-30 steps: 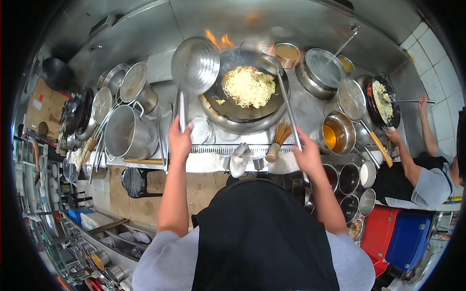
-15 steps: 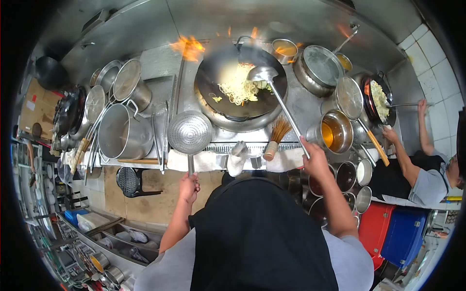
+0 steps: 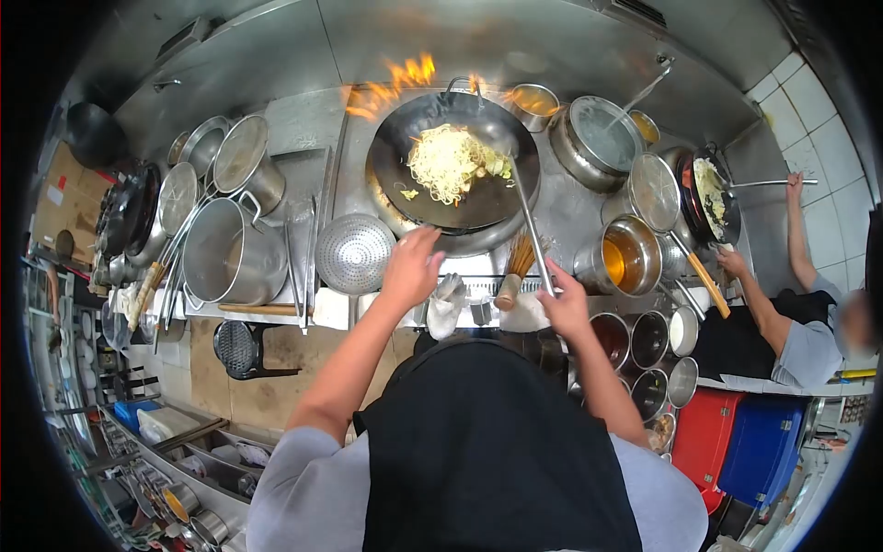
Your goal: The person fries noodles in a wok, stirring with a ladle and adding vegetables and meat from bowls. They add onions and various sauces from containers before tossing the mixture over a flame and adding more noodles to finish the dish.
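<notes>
A black wok [image 3: 395,156] holds a pile of noodles [image 3: 451,164] with pieces of greens, and flames rise behind its rim. My right hand [image 3: 565,304] is closed on the long handle of a metal ladle [image 3: 529,216], whose head lies in the wok's right side, blurred. My left hand [image 3: 412,269] is raised in front of the wok, fingers partly spread, with nothing in it. The perforated skimmer [image 3: 354,255] rests to the left of that hand. A white cloth [image 3: 444,317] and a bamboo brush [image 3: 511,281] lie between my hands.
Pots and strainers [image 3: 235,248] stand at the left. A pot of amber liquid [image 3: 627,258], a lidded-looking pot [image 3: 602,138] and a strainer [image 3: 655,193] are on the right. A co-worker [image 3: 814,340] holds utensils at another wok [image 3: 711,198] there.
My left hand has let go of the skimmer's handle and moved up and right toward the wok. My right hand has shifted slightly left and down with the ladle. The flames have changed shape.
</notes>
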Demonstrator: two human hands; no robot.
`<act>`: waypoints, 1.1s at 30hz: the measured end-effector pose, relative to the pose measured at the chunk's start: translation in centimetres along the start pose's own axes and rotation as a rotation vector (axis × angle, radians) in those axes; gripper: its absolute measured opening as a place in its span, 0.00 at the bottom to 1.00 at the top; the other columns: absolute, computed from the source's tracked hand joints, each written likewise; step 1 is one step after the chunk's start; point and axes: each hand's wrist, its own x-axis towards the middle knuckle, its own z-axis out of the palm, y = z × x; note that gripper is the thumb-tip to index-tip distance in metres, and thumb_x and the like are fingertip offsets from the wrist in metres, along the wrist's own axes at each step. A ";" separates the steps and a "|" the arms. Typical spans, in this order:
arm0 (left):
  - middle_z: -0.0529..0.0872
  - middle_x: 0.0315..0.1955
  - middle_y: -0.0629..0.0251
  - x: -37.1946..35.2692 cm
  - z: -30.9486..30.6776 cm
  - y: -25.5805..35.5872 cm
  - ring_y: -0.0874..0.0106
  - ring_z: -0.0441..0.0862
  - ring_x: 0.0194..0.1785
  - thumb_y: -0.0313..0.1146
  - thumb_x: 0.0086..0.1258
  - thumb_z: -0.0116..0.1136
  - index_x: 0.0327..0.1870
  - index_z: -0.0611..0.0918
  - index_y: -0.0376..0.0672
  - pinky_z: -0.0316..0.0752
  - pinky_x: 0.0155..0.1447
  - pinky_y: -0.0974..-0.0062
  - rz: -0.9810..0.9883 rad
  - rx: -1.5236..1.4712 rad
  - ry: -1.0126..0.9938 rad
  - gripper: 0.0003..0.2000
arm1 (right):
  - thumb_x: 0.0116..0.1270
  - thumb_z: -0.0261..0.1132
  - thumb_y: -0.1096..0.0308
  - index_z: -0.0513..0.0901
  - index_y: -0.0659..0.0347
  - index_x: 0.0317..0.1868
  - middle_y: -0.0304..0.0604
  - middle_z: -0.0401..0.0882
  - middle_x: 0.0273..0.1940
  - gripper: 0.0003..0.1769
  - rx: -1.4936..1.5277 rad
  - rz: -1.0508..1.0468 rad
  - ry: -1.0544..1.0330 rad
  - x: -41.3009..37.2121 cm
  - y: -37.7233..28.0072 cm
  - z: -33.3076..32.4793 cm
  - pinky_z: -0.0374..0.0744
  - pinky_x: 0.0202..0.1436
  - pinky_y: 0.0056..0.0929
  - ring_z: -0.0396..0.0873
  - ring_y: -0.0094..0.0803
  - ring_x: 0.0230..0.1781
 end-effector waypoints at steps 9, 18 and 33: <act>0.89 0.43 0.51 4.0 4.5 1.1 0.46 0.82 0.54 0.38 0.79 0.61 0.42 0.87 0.37 0.78 0.58 0.47 -0.123 0.197 -0.177 0.12 | 0.71 0.68 0.84 0.69 0.58 0.84 0.37 0.81 0.37 0.42 0.453 0.228 -0.001 3.3 -3.1 2.9 0.71 0.22 0.27 0.75 0.20 0.22; 0.89 0.45 0.51 4.2 5.1 -0.1 0.48 0.82 0.57 0.39 0.80 0.60 0.40 0.87 0.38 0.79 0.58 0.45 -0.161 0.144 -0.257 0.13 | 0.70 0.68 0.86 0.72 0.57 0.83 0.39 0.84 0.47 0.42 0.217 0.251 -0.100 -7.6 -8.1 -4.2 0.79 0.38 0.22 0.80 0.20 0.36; 0.68 0.77 0.43 -0.4 3.8 0.4 0.41 0.59 0.86 0.25 0.67 0.65 0.84 0.64 0.36 0.75 0.74 0.48 0.066 0.171 -0.255 0.41 | 0.73 0.68 0.82 0.71 0.56 0.83 0.38 0.83 0.42 0.39 0.476 0.371 -0.416 -4.9 -8.3 0.0 0.75 0.30 0.20 0.75 0.19 0.27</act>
